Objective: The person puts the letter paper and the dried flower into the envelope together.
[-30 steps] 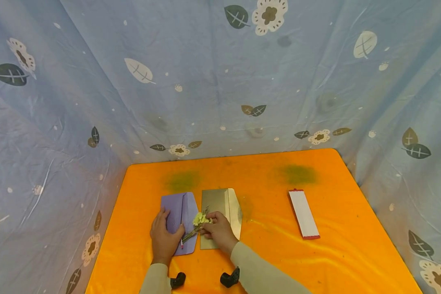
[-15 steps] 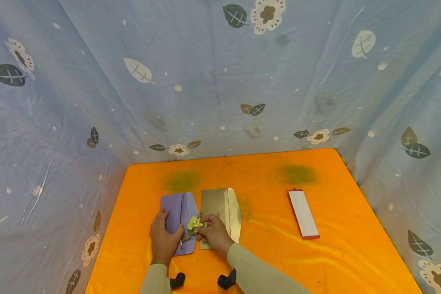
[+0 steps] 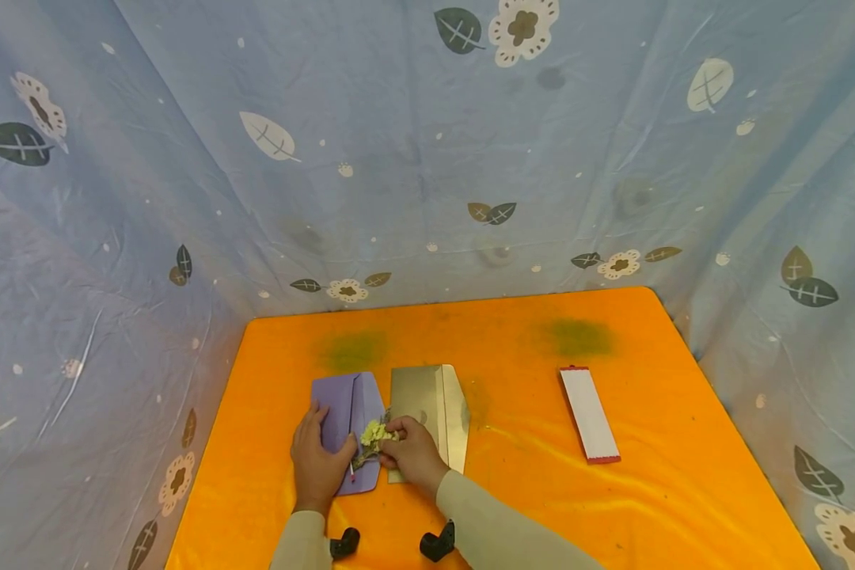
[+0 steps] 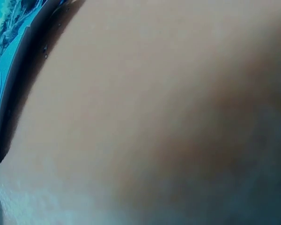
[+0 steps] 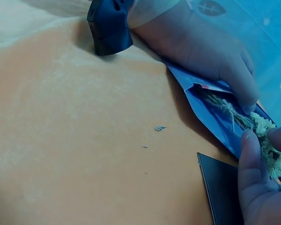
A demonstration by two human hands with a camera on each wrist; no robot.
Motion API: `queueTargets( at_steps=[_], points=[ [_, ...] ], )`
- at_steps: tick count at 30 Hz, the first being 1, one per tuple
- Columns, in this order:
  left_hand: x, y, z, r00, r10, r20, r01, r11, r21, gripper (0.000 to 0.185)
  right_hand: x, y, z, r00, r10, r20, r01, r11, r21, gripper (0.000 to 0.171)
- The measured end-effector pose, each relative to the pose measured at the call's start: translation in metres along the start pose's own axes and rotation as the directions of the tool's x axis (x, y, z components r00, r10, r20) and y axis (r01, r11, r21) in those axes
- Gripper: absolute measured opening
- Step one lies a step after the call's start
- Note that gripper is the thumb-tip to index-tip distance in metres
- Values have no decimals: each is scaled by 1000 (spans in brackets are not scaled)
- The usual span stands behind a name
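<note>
We see a blue fabric backdrop printed with leaves and flowers (image 3: 399, 142) wrapping round three sides of an orange cloth-covered table (image 3: 541, 507). On the table, to our right and well apart from the rest, lies a long white paper strip with red ends (image 3: 589, 413). Near the middle sit two envelopes side by side: a gold paper envelope with its flap open (image 3: 431, 400) and, just left of it, a lilac paper envelope (image 3: 345, 404), also open. Our left hand (image 3: 318, 463) lies flat on the lilac envelope, fingers straight and relaxed, pressing it to the table and gripping nothing. Our right hand (image 3: 413, 455) pinches a small dried sprig of pale yellow flowers (image 3: 372, 435) between curled fingers and thumb; the sprig's thin stem slants down into the lilac envelope's open mouth, its blossoms at the gap between the two envelopes. The left wrist view is filled by blurred skin.
</note>
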State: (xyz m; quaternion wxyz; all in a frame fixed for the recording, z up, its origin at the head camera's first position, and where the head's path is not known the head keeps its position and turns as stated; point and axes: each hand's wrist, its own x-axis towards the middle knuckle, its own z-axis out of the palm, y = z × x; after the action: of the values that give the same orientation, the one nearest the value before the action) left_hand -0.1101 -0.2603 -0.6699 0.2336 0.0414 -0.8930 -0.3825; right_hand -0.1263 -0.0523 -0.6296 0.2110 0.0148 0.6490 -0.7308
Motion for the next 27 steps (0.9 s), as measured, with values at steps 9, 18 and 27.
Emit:
queueTargets(
  at_steps=[9,18,27],
  points=[
    [1,3,0,1000,-5,1,5,1000,1,74,-1,-4,3,999,-40,-32,40,999,8,31],
    [0,0,1,1000,11,-14,-11,1000,0,72,-4,-5,2,995,-62,-78,59,998,-39,48],
    [-1,0,2,1000,10,-17,-10,1000,1,73,-2,-6,2,999,-38,9,37,990,138,50]
  ],
)
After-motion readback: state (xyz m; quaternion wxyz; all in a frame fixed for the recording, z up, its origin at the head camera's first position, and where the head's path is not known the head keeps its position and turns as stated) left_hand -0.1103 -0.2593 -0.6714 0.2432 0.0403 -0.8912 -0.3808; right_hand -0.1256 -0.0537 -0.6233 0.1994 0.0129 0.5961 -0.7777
